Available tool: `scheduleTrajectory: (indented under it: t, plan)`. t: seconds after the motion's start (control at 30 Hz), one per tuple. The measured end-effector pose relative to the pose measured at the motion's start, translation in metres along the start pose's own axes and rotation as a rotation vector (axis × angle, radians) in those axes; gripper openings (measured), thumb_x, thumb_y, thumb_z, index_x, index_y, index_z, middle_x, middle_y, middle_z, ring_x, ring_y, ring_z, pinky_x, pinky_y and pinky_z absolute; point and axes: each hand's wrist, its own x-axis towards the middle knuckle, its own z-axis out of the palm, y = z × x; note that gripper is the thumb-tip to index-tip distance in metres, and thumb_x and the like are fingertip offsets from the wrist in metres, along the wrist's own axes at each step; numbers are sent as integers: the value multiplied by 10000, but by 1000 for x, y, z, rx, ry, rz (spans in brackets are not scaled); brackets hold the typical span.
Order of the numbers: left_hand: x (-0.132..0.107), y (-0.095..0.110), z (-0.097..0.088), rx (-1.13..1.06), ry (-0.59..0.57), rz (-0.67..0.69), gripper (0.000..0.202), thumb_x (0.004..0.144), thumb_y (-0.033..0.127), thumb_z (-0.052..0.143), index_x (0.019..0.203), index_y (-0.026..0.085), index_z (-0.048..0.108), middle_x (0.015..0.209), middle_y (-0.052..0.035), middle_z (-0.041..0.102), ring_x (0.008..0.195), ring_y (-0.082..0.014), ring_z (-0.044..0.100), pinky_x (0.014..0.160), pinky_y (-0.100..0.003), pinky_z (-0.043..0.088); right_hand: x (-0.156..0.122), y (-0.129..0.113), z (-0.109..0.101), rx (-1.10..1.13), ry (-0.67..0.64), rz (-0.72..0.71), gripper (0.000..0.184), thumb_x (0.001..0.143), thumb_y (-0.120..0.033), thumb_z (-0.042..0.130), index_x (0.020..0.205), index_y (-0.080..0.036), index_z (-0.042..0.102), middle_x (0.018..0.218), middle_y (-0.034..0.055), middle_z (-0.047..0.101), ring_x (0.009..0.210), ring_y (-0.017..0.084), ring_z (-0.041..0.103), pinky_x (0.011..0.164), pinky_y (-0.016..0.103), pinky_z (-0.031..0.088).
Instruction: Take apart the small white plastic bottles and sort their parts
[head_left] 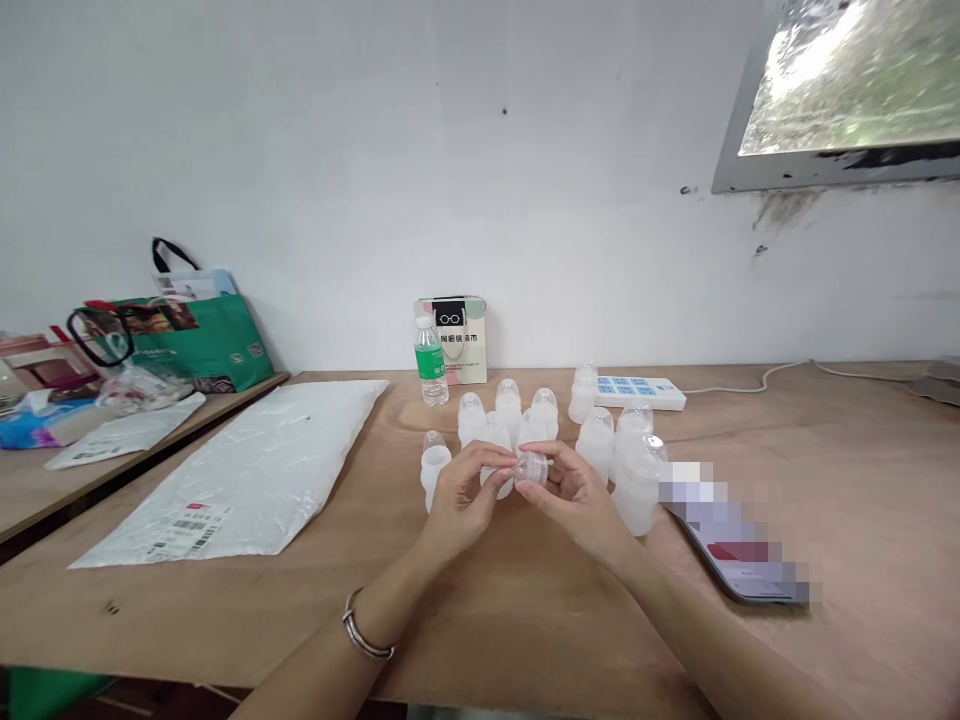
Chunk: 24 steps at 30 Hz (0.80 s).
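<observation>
A clear domed cap (532, 468) is held up above the worktop (465, 610), between its near and far edges. Both hands have it by the fingertips: the left hand (471, 490) pinches it from one side, the right hand (574, 495) from the other.

Milky bottles (641, 490) with see-through tops stand upright around and behind the hands, one cluster past the fingers, another beside the right hand, and a single bottle (435, 470) just left of the left hand. The rearmost stands near the far edge, at the left end of a white power strip (641, 393).

Right of the bottles lies a phone (739, 550), its screen blurred out. Near the far edge, a green-labelled water bottle (431, 365) stands before a paper bag (469, 352). A white plastic mailer (255, 460) lies flat along the left edge.
</observation>
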Motion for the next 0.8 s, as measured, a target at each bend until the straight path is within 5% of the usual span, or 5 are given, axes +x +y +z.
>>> scheduleTrajectory:
  t: [0.17,0.4,0.8]
  plan:
    - [0,7,-4,106,12,35,143,873,264,554,795,189,648,763,-49,673,719,-166,628,662,-285,493,0,-3,-4,-20,-79,-19,285,739,-296,724,1000,-274,614,855,-8,653,781,146,610,686,289,499]
    - [-9,12,-1,307,58,320,133,849,107,529,873,210,609,849,-65,713,802,-188,665,701,-325,507,2,-1,-2,30,-18,-20,262,719,-302,736,956,-276,626,843,-10,674,803,157,640,718,304,533]
    - [-4,17,-4,103,-92,35,132,891,228,515,844,191,632,866,-68,704,821,-184,654,738,-317,497,1,0,-13,30,-128,32,271,746,-343,720,1002,-284,653,908,3,690,850,169,635,775,326,524]
